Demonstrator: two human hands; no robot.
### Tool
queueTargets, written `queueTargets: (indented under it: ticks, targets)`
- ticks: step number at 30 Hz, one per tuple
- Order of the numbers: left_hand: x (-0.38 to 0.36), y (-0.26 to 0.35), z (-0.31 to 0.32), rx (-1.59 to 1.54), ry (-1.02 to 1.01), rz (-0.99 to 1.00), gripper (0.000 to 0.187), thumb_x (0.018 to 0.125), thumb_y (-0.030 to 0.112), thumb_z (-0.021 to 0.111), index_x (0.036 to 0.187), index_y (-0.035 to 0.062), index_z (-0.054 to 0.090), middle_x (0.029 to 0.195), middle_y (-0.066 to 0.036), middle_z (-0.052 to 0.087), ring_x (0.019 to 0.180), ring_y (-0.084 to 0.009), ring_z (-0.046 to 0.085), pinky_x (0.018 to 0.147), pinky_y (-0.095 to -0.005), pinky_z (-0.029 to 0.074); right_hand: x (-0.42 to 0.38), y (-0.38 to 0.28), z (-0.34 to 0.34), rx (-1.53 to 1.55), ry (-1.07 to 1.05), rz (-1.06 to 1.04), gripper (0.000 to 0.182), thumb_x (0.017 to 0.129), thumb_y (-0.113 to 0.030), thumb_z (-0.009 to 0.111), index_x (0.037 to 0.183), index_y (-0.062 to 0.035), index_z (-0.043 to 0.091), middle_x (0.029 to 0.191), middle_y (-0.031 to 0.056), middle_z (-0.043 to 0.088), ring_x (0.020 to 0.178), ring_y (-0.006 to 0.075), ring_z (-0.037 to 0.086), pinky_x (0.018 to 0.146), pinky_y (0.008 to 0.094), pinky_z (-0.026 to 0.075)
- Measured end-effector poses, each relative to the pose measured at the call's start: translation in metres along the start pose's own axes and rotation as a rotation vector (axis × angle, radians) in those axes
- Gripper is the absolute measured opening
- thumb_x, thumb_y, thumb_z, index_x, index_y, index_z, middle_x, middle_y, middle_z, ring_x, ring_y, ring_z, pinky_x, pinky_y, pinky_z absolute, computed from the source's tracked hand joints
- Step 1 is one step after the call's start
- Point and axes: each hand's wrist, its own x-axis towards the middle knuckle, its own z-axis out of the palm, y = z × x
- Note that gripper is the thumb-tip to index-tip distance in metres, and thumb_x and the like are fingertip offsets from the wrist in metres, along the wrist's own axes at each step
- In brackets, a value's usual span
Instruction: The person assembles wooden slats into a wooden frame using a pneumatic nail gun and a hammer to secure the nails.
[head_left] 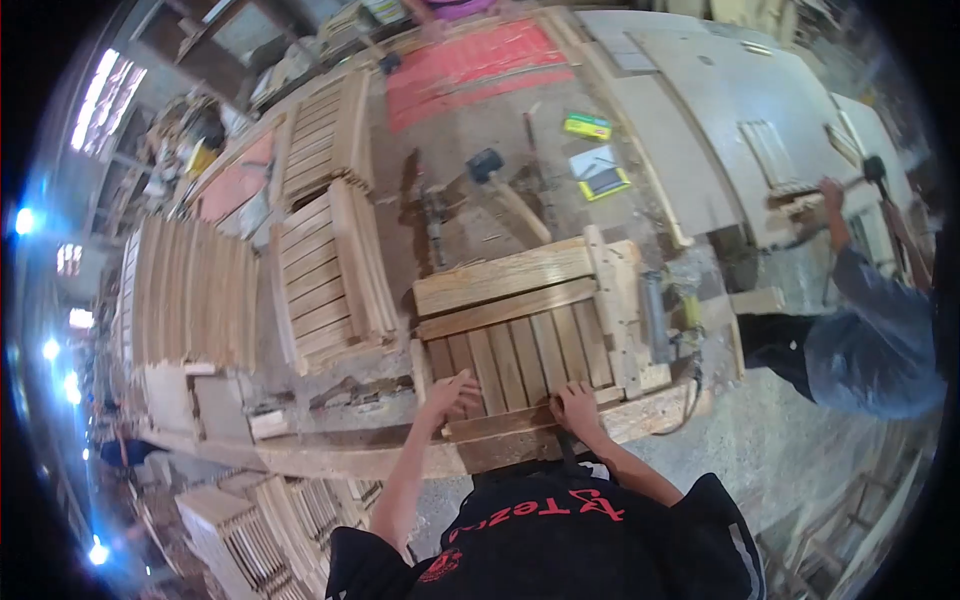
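A slatted wooden panel (pixel 515 360) lies on the workbench right in front of me, its slats running away from my body between two rails. My left hand (pixel 455 396) is at its near left corner, fingers stretched out over the slats, open. My right hand (pixel 578 408) is closed over the near rail, right of the middle, with its fingers curled on the edge. Beyond the slats lies a wide board (pixel 505 275) along the panel's far side. An upright wooden piece (pixel 606 310) borders the right side.
A black-headed mallet (pixel 508 195) lies past the panel. Stacks of slatted panels (pixel 325 280) and a bundle of wood strips (pixel 190 295) stand left. A yellow-green box (pixel 587 125) sits farther back, near a red sheet (pixel 475 65). At right, a co-worker (pixel 865 335) holds a hammer.
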Motion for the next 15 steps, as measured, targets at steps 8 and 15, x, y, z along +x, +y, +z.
queueTargets:
  ticks: [8, 15]
  targets:
    - [0.007, -0.159, 0.004, 0.544, 0.970, 0.025, 0.047, 0.090, 0.030, 0.060, 0.123, -0.0030, 0.053, 0.110, -0.023, 0.064, 0.098, -0.0404, 0.061, 0.085, -0.0464, 0.048, 0.011, -0.012, 0.008, -0.088, 0.091, 0.086, 0.013, 0.074, -0.018, 0.066, 0.079, -0.0091, 0.058, 0.086, 0.0125, 0.054, 0.089, 0.0352, 0.052, 0.080, 0.0489, 0.042]
    - [0.021, -0.158, 0.009, 0.353, 0.540, 0.310, 0.047, 0.090, 0.024, 0.060, 0.127, -0.0023, 0.050, 0.113, -0.027, 0.060, 0.108, -0.0411, 0.058, 0.091, -0.0477, 0.046, 0.013, -0.017, 0.006, -0.116, 0.070, 0.145, 0.015, 0.072, -0.020, 0.066, 0.078, -0.0106, 0.056, 0.086, 0.0120, 0.054, 0.088, 0.0355, 0.051, 0.079, 0.0497, 0.042]
